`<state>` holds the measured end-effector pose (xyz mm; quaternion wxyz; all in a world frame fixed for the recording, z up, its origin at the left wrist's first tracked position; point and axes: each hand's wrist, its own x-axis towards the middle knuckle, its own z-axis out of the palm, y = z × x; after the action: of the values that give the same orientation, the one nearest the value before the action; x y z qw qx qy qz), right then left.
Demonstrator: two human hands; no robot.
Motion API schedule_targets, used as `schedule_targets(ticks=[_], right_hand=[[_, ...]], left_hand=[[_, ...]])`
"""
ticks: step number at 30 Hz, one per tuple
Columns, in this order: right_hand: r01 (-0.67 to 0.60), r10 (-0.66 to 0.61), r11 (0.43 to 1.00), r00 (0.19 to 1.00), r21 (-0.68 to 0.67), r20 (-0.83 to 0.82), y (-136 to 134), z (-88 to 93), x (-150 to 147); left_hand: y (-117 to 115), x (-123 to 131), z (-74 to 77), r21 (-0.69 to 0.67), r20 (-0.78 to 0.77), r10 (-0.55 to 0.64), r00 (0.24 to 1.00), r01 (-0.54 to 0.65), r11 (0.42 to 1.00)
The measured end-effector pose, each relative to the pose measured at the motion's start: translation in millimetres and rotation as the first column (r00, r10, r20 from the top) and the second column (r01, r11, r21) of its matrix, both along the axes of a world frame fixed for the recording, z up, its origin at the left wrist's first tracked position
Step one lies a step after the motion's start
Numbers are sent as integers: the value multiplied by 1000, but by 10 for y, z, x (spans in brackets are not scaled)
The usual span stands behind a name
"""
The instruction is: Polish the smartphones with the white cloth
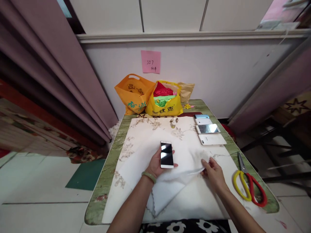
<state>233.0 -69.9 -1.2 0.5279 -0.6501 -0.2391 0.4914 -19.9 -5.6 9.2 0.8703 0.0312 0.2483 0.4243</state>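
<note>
My left hand (156, 165) is closed around a white phone (166, 154) with a dark screen, held face up over the table's middle; a green bangle sits on that wrist. My right hand (213, 171) pinches a fold of thin white cloth (179, 181) just right of the phone. The cloth spreads under both hands and hangs toward the near edge. It lies on a pale floral sheet (145, 136) that covers most of the green marbled table (107, 168).
Several more phones (209, 129) lie in a column at the table's right. Yellow-and-red-handled scissors (247, 184) rest near the right edge. An orange bag (134, 94) and a yellow bag (165, 100) of coloured paper stand at the far end. A small tape roll (173, 123) sits nearby.
</note>
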Motion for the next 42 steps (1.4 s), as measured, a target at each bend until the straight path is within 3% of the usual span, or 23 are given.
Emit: schedule_targets(ticks=[5,9,11,13,16,20,24,26,28,29,31,33,37,39,42], right_hand=[[-21,22,999,999,-34,28,108,14,-61],[-47,57,997,987,-66,149,111,-42,-45],[-49,60,996,982,-68,177,110,-52,-43],[-22,37,997,981,-79,188,115,-39,-55],[36,-24,997,984,-62,178,139,6,-95],[49,-57,997,987,56,149,192,95,-235],[-29,-10,982,979,188,206,211,260,-554],[-226,159,940,953,255,257,218,335,-740],[-491,396,808,862,326,318,247,365,-896],[-570,441,743,811,349,384,269,358,-957],[-639,370,686,717,347,591,311,304,-1057],[-698,237,655,553,288,799,322,220,-1150],[-905,183,421,144,55,972,232,84,-1367],[-925,168,378,28,-38,985,202,60,-1458],[-910,162,400,-49,-111,986,257,60,-1514]], left_hand=[[-440,-53,175,-43,-21,-269,963,268,962],[-924,-22,263,-112,15,-521,854,519,847],[-1029,-1,311,-128,9,-569,822,566,815],[-980,-2,370,-87,-1,-494,869,492,866],[-686,-49,415,48,-14,-244,970,244,969],[-256,-85,253,109,-40,44,998,-40,993],[-111,-12,-23,50,-28,99,995,-97,994],[-127,17,-104,38,-5,88,996,-88,995],[-163,12,-137,32,28,53,998,-54,998],[-179,-2,-143,28,42,34,999,-36,999],[-202,-36,-148,13,54,25,998,-25,1000],[-210,-60,-158,-7,42,55,998,-55,998],[-202,-63,-197,-38,-25,185,982,-186,982],[-194,-56,-214,-41,-60,239,969,-241,970],[-176,-45,-229,-66,-57,269,961,-272,960]])
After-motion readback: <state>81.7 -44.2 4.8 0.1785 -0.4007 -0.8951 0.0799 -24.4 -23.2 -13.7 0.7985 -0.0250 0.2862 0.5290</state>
